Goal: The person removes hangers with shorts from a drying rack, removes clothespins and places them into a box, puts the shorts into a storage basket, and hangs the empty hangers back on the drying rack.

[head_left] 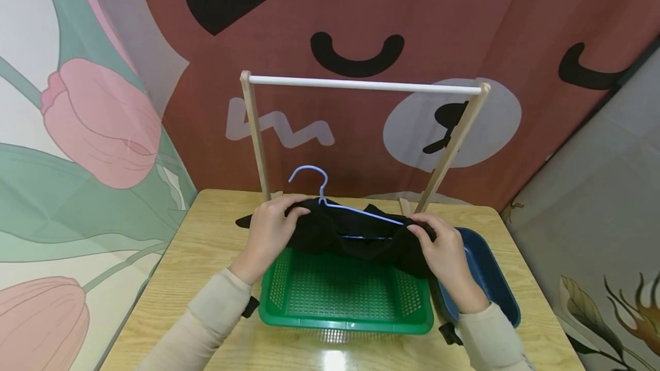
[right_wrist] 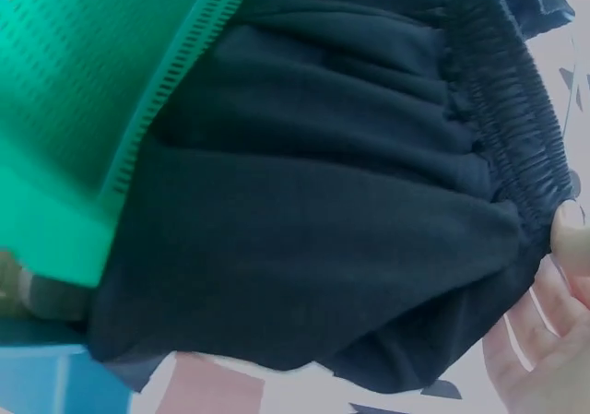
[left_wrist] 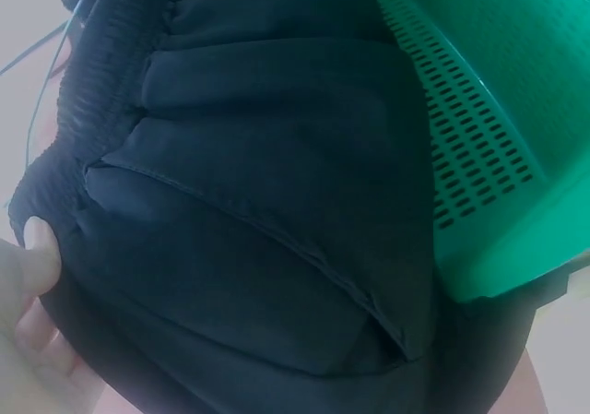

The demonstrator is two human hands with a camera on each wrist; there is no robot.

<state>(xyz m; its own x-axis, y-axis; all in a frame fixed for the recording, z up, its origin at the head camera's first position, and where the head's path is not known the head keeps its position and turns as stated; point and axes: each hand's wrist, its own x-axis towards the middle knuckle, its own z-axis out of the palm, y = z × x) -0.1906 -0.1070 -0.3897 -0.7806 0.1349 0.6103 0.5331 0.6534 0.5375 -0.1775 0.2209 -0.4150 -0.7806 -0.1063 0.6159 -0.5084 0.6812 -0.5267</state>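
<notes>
Best, I judge, to stretch the elastic waistband [left_wrist: 101, 82] evenly with both hands, so the pale blue hanger [head_left: 363, 214] sits level inside it and its hook stands free; pulling from only 1 side could let the elastic slip off the other end; the black garment [head_left: 314, 239] hangs bunched around the hanger, over the far part of the green basket [head_left: 346, 325]; the left hand [head_left: 270, 231] pinches its left end and the right hand [head_left: 444, 245] its right end; the head view alone shows the hook and the white rail [head_left: 361, 83] beyond; the left wrist view adds a slanted seam [left_wrist: 258, 230], perhaps a pocket, and the right wrist view shows folds [right_wrist: 369, 91] below the elastic, all lost to plain black from above; how the hanger's left tip sits, I cannot tell.
</notes>
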